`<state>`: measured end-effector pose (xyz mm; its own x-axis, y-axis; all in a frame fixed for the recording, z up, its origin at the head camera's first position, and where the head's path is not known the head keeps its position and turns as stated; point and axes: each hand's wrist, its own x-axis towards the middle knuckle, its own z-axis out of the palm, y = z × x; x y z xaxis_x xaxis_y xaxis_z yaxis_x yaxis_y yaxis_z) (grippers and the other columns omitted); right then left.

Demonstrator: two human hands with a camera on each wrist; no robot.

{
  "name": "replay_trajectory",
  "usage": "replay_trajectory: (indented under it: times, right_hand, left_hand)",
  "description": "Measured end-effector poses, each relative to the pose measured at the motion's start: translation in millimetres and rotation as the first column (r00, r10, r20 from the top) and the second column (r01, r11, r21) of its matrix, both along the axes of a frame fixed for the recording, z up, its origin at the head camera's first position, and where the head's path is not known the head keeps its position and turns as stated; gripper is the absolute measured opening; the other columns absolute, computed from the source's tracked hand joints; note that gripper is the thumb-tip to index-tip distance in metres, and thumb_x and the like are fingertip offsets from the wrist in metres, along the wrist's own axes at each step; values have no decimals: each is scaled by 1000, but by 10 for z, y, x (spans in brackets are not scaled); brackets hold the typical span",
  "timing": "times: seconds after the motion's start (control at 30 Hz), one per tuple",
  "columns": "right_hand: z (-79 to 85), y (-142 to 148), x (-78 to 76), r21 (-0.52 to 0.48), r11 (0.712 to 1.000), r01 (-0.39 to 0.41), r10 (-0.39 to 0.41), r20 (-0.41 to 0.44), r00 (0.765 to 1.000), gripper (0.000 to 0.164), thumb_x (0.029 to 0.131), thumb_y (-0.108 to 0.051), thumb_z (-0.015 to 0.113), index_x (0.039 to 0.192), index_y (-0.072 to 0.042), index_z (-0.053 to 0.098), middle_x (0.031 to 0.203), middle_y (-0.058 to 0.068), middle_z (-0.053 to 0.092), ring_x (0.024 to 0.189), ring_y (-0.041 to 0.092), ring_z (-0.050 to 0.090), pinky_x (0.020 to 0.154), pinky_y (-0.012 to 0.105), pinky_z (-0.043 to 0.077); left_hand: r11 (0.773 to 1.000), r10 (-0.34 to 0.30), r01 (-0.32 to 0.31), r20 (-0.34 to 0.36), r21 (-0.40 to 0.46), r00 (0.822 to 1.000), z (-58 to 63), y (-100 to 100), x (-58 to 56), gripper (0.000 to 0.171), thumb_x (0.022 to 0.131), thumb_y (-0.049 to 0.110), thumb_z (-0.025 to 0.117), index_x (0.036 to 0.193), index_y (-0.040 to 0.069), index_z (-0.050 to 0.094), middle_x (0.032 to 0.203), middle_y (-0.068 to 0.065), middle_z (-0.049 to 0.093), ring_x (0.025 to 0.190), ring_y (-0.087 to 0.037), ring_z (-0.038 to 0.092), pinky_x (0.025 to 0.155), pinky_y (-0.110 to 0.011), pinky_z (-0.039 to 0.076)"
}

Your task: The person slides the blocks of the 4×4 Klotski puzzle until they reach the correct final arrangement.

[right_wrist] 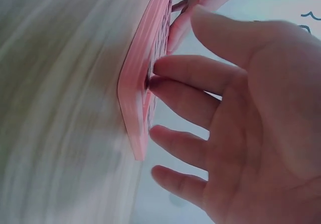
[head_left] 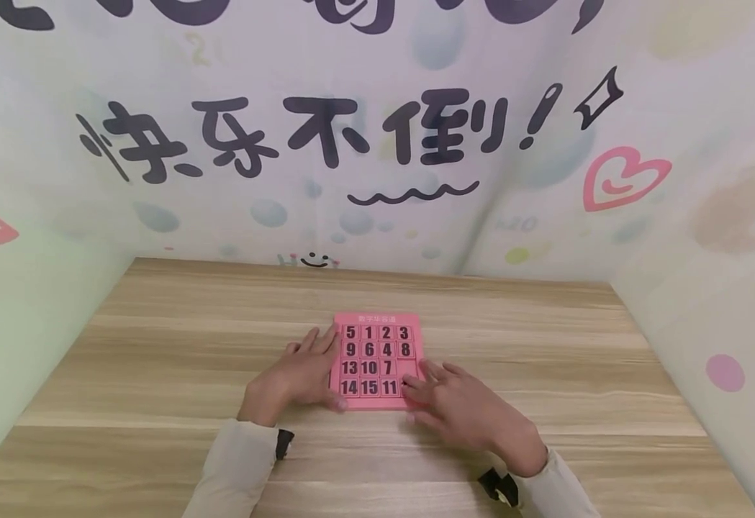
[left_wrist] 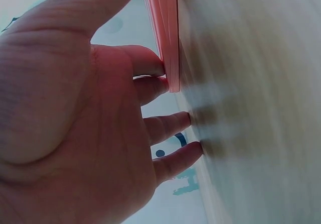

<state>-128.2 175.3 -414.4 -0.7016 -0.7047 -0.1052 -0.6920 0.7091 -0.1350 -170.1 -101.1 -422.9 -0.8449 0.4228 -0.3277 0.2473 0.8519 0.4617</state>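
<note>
A pink number slide puzzle (head_left: 377,319) lies flat on the wooden table, its numbered tiles facing up. Along its left side rests my left hand (head_left: 306,370), fingertips against the frame's edge and thumb near the lower left corner. In the left wrist view, that hand's fingers (left_wrist: 145,61) meet the pink side wall. My right hand (head_left: 461,403) is over the lower right corner, fingertips on the tile there and hiding it. The right wrist view shows two fingers (right_wrist: 195,73) touching the puzzle's face. Just above that tile, the third row ends in a bare slot (head_left: 407,367).
The wood-grain table (head_left: 157,345) extends around the puzzle on every side. Behind it hangs a white printed backdrop (head_left: 377,223) with black lettering, and pale walls stand at left and right. A dark band (head_left: 499,488) sits at the right sleeve.
</note>
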Motion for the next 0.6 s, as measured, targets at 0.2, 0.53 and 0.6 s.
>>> replay_trajectory:
  times: [0.2, 0.53, 0.6]
  right_hand:
    - [-56, -4, -52, -61, 995, 82, -83, -19, 996, 57, 101, -46, 50, 147, -13, 48, 154, 9, 42, 145, 38, 32, 116, 59, 29]
    - [-142, -25, -170, -70, 982, 177, -178, -4, 984, 66, 100, -47, 51, 151, -6, 40, 159, 13, 33, 148, 39, 25, 117, 59, 26]
    - [-159, -36, -204, -59, 980, 192, -192, -1, 981, 69, 100, -49, 50, 152, -5, 37, 160, 13, 31, 148, 39, 25, 118, 58, 26]
  left_hand:
    - [1000, -6, 6, -4, 3, 1000, -7, -5, -4, 115, 73, 43, 84, 157, 0, 18, 167, -12, 5, 152, -41, 0, 121, -59, 10]
    - [1000, -1, 0, 9, 8, 1000, -18, 0, 0, 116, 72, 43, 84, 157, 1, 17, 167, -11, 3, 153, -40, -1, 121, -60, 8]
    - [1000, -1, 1, 6, 0, 1000, -23, -2, -7, 117, 72, 43, 84, 158, 1, 17, 167, -11, 3, 153, -40, -1, 121, -59, 9]
